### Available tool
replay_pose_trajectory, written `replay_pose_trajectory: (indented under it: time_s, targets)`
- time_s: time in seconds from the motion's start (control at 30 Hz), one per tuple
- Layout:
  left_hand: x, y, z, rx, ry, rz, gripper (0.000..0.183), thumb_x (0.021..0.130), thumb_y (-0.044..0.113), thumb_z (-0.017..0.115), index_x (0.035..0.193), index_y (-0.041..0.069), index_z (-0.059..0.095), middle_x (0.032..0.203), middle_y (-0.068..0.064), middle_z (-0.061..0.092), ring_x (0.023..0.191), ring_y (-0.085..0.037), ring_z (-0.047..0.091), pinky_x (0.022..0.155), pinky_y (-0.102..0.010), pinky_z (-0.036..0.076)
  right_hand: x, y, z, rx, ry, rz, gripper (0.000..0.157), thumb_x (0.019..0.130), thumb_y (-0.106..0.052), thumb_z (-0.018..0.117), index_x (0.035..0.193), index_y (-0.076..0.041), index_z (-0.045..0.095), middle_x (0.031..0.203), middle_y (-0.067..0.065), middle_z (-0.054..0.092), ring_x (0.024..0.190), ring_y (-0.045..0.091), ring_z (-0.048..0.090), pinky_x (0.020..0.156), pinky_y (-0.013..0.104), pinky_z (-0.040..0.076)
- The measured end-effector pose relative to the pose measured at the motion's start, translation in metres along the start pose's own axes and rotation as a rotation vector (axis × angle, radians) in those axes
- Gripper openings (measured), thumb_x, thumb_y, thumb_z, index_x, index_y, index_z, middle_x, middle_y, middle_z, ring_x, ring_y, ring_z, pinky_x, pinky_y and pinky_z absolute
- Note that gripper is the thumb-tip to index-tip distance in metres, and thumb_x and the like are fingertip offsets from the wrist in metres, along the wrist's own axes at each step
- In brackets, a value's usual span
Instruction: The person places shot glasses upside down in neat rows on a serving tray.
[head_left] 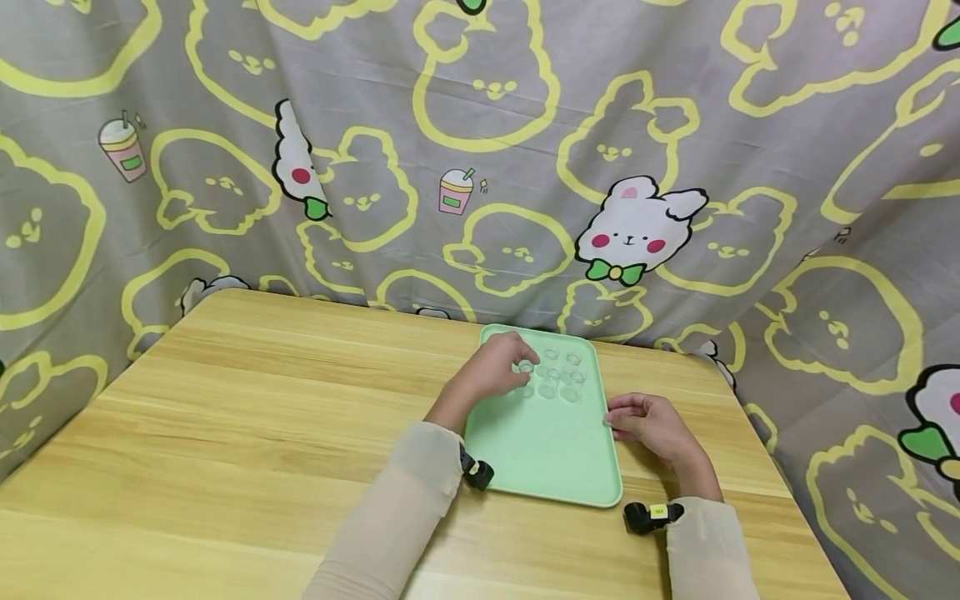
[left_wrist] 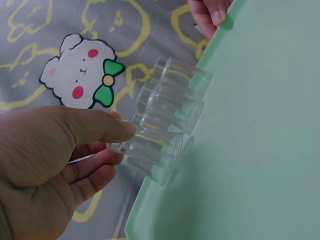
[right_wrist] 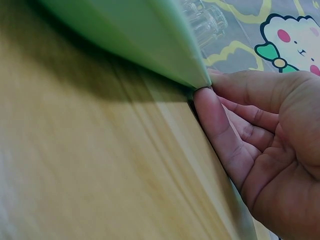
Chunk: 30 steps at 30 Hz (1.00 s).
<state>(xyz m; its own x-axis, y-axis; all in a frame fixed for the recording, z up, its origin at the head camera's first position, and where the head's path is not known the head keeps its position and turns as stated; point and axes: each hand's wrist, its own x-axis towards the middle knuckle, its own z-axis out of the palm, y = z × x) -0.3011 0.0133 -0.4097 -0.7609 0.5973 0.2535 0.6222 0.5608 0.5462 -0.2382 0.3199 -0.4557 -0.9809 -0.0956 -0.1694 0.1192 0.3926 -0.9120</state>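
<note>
A light green tray [head_left: 547, 450] lies on the wooden table, with several small clear cups [head_left: 571, 393] grouped in rows near its far end. My left hand [head_left: 498, 367] reaches over the tray's far left part. In the left wrist view, its thumb and fingers pinch the narrow end of one clear cup [left_wrist: 155, 145], whose wide end faces the tray surface. Other clear cups [left_wrist: 172, 102] stand close beside that one. At the tray's right side, my right hand [head_left: 656, 425] grips the rim between thumb and finger, as the right wrist view shows of the tray edge [right_wrist: 197, 75].
The wooden table [head_left: 225, 433] extends far to the left of the tray and a shorter way to its right. Behind the table hangs a grey curtain [head_left: 375, 100] printed with yellow outlines and white cartoon heads, close to the tray's far edge.
</note>
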Motion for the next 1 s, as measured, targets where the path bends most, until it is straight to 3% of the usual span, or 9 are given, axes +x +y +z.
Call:
replay_pose_trajectory:
  time_s: [0.27, 0.53, 1.0]
  targets:
    - [0.0014, 0.0055, 0.005, 0.048, -0.014, -0.025, 0.024, 0.09, 0.002, 0.074, 0.114, 0.002, 0.076, 0.11, -0.007, 0.071, 0.104, -0.022, 0.064, 0.091, -0.033, 0.053, -0.0004, -0.0008, 0.0005, 0.0, -0.006, -0.001, 0.033, 0.098, -0.005, 0.067, 0.126, 0.012, 0.06, 0.1, 0.01, 0.072, 0.089, 0.018, 0.071, 0.078, 0.032, 0.061]
    - [0.0032, 0.0065, 0.008, 0.065, 0.024, -0.048, 0.016, 0.089, 0.004, 0.077, 0.104, 0.008, 0.077, 0.104, -0.004, 0.072, 0.101, -0.019, 0.066, 0.09, -0.03, 0.054, 0.0004, -0.0001, -0.0001, 0.009, -0.009, 0.001, 0.033, 0.098, -0.005, 0.067, 0.125, 0.012, 0.06, 0.1, 0.011, 0.07, 0.089, 0.017, 0.071, 0.079, 0.032, 0.061]
    - [0.0032, 0.0039, 0.0101, 0.067, 0.031, -0.065, 0.017, 0.092, 0.006, 0.076, 0.108, 0.01, 0.078, 0.109, -0.003, 0.074, 0.104, -0.02, 0.067, 0.092, -0.031, 0.054, 0.0001, -0.0013, -0.0004, -0.005, -0.003, 0.001, 0.033, 0.098, -0.004, 0.067, 0.125, 0.012, 0.06, 0.1, 0.01, 0.071, 0.089, 0.017, 0.071, 0.078, 0.032, 0.062]
